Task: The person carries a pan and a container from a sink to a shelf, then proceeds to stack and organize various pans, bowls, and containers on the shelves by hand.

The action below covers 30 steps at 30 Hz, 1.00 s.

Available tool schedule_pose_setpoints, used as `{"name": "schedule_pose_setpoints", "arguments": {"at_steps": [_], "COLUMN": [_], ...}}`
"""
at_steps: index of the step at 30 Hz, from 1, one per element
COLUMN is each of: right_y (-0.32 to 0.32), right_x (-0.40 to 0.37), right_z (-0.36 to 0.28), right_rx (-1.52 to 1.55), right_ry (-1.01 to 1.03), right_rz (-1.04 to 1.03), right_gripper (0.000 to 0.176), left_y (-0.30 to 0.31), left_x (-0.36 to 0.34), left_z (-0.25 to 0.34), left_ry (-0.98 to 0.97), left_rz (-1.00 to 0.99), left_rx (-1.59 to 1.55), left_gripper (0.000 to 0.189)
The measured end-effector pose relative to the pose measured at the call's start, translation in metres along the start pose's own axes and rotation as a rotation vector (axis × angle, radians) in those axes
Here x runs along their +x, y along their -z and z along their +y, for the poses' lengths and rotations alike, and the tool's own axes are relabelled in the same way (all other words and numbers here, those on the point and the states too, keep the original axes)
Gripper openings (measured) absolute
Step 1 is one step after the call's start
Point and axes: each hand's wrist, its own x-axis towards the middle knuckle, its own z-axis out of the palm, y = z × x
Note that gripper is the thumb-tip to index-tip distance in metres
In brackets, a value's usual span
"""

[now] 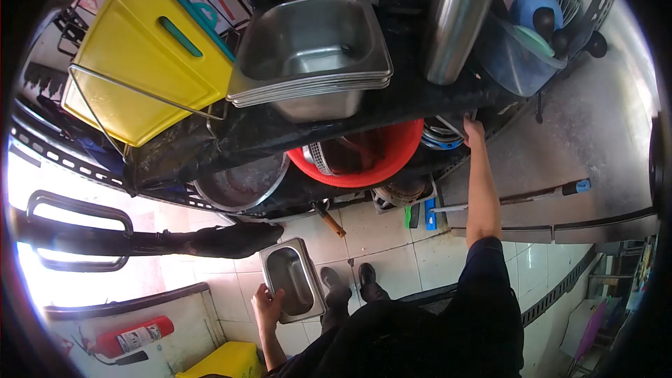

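Observation:
My left hand [268,304] grips the near left rim of a small rectangular steel pan [292,281], with the thumb inside it, above the tiled floor. My right hand [474,130] reaches to the shelf's front edge at the right, its fingers wrapped round a thin metal edge near some blue-rimmed items [441,136]; what it holds is partly hidden under the upper shelf. On the black-covered upper shelf stands a stack of steel pans [308,42]. Right of the stack is a tall steel cylinder [458,24].
A yellow board [150,63] leans in a wire rack. Below the upper shelf are a red basin [357,176] and a round metal bowl [241,185]. A plastic tub [514,63] holds utensils. A fire extinguisher [136,336] hangs at the lower left.

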Motion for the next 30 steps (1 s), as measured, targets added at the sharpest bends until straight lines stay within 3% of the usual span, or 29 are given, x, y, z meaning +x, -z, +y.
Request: {"name": "schedule_pose_setpoints", "arguments": {"at_steps": [2, 4, 8, 10, 13, 14, 15, 16, 17, 18, 20, 22, 24, 25, 26, 27, 28, 29, 30], "right_y": [0.012, 0.022, 0.018, 0.025, 0.033, 0.052, 0.058, 0.069, 0.077, 0.077, 0.1, 0.13, 0.162, 0.158, 0.154, 0.156, 0.159, 0.156, 0.145], "right_x": [-0.018, -0.027, -0.046, -0.07, -0.161, -0.218, -0.262, -0.3, -0.328, -0.349, -0.412, -0.47, -0.512, -0.516, -0.518, -0.515, -0.514, -0.506, -0.488], "right_z": [0.004, 0.01, 0.022, 0.029, 0.04, 0.024, 0.024, 0.024, 0.025, 0.036, 0.02, -0.016, -0.065, -0.079, -0.093, -0.117, -0.141, -0.165, -0.186], "right_rx": [0.035, 0.041, -0.016, -0.159, -0.111, -0.088, -0.055, -0.259, -0.136, 0.04, 0.243, 0.32, 0.332, 0.335, 0.424, 0.392, 0.324, 0.351, 0.435], "right_ry": [-0.014, -0.005, 0.125, 0.655, 0.837, 0.813, 0.933, 0.783, 0.924, 0.631, 0.514, 0.59, 0.812, 1.027, 1.008, 1.082, 1.156, 1.252, 1.284], "right_rz": [-0.047, -0.297, -0.116, 0.01, 0.1, -0.144, -0.27, -0.479, -0.718, -0.966, -1.178, -1.297, -1.191, -0.942, -0.79, -0.635, -0.423, -0.253, -0.197], "right_gripper": [0.054, 0.06, 0.062, 0.063, 0.04, 0.035, 0.03, 0.025, 0.028, 0.035, 0.043, 0.052, 0.06, 0.058, 0.047, 0.035, 0.027, 0.023, 0.024], "left_y": [0.001, 0.003, 0.006, 0.016, 0.029, 0.033, 0.041, 0.051, 0.058, 0.063, 0.08, 0.092, 0.104, 0.106, 0.106, 0.113, 0.112, 0.122, 0.116], "left_x": [0.0, 0.001, -0.001, -0.005, -0.014, -0.016, -0.018, -0.025, -0.03, -0.033, -0.049, -0.058, -0.071, -0.066, -0.062, -0.066, -0.057, -0.053, -0.04], "left_z": [-0.002, -0.007, -0.004, 0.01, 0.037, 0.045, 0.055, 0.076, 0.091, 0.106, 0.152, 0.191, 0.245, 0.265, 0.289, 0.315, 0.331, 0.34, 0.34], "left_ry": [0.026, 0.022, -0.04, -0.05, -0.085, -0.104, -0.125, -0.141, -0.156, -0.216, -0.318, -0.453, -0.534, -0.7, -0.792, -0.702, -0.872, -0.837, -0.986], "left_rz": [-0.009, 0.008, 0.079, 0.072, 0.05, 0.051, 0.052, 0.028, 0.029, 0.029, 0.031, 0.086, 0.142, 0.218, 0.27, 0.21, 0.17, -0.012, 0.004], "left_rx": [-0.051, -0.065, -0.063, -0.077, -0.1, -0.139, -0.173, -0.187, -0.191, -0.27, -0.298, -0.212, -0.237, -0.267, -0.348, -0.313, -0.431, -0.446, -0.683], "left_gripper": [0.023, 0.023, 0.023, 0.023, 0.022, 0.021, 0.02, 0.018, 0.018, 0.017, 0.016, 0.017, 0.017, 0.017, 0.016, 0.018, 0.025, 0.031, 0.036]}}
